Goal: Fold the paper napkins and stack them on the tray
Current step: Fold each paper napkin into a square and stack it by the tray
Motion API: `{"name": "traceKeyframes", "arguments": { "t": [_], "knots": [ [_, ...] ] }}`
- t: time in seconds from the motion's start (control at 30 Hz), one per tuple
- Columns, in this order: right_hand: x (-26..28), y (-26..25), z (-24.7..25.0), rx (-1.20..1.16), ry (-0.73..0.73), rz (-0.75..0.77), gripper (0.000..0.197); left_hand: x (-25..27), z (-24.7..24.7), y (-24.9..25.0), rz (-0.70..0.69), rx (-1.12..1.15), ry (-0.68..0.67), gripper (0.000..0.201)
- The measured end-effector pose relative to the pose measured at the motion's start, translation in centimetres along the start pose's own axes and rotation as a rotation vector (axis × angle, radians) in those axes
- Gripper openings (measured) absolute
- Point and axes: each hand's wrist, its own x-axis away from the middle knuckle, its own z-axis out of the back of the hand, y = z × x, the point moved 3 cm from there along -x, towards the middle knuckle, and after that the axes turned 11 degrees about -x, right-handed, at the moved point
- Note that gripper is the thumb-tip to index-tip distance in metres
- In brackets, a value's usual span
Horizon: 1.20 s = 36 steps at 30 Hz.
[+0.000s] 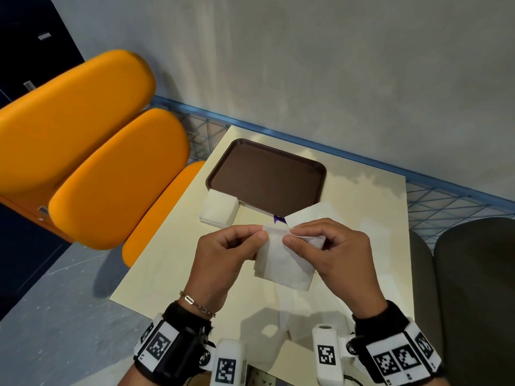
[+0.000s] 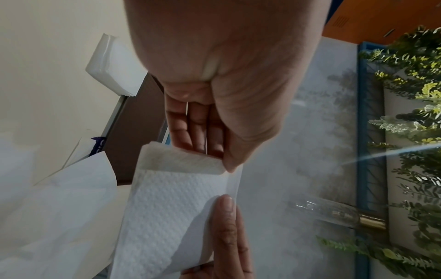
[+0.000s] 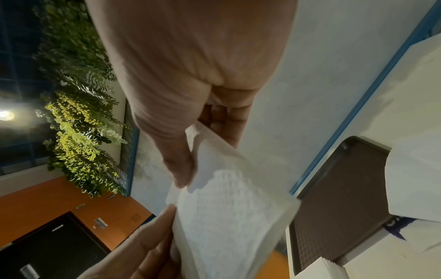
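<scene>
Slippage is the main risk here: the napkin (image 1: 282, 263) is thin, soft embossed paper, held in the air above the bench (image 1: 172, 263) only by its top edge, so an uneven pull could tear a ply or set the fold crooked. The left hand (image 1: 223, 263) pinches the upper left corner between thumb and forefinger, and the right hand (image 1: 334, 252) pinches the upper right part, where one layer is peeling away from the rest; both hands are clamped on the same sheet, close together. If the plies separate further, the edges probably won't line up. White and square-ish, the napkin hangs limp, already doubled, its dimpled texture plain in the left wrist view. The brown tray (image 1: 267, 176) lies beyond it, bare, with a small stack of napkins (image 1: 218, 208) touching its near left corner, on the bench rather than on it.
</scene>
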Motion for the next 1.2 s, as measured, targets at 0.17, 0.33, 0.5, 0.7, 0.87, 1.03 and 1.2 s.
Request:
{"name": "traceKeyframes", "arguments": {
  "t": [0.17,0.33,0.5,0.7,0.87,1.03,1.2],
  "knots": [
    [0.1,-0.2,0.4,0.001,-0.029,-0.078,0.013,-0.1,-0.3,-0.2,0.066,0.016,0.049,0.007],
    [-0.2,-0.2,1.2,0.118,-0.107,-0.149,0.017,0.0,0.0,0.0,0.06,-0.013,0.069,0.012],
    [-0.3,-0.1,1.5,-0.048,-0.104,-0.241,0.016,0.1,-0.1,0.0,0.039,-0.041,0.082,0.013],
    [-0.3,0.7,1.1,-0.361,0.005,-0.326,0.025,0.2,-0.2,0.0,0.052,-0.02,0.088,0.019],
    [-0.2,0.6,1.0,-0.453,0.041,-0.321,0.027,0.4,-0.7,0.4,0.09,0.033,0.092,0.028],
    [-0.4,0.7,1.1,-0.457,0.016,-0.304,0.037,0.5,-1.3,0.5,0.125,0.059,0.073,0.02],
    [-0.2,1.7,0.8,-0.4,-0.129,-0.443,0.057,0.4,-1.4,0.2,0.134,0.025,0.093,0.018]
  ]
}}
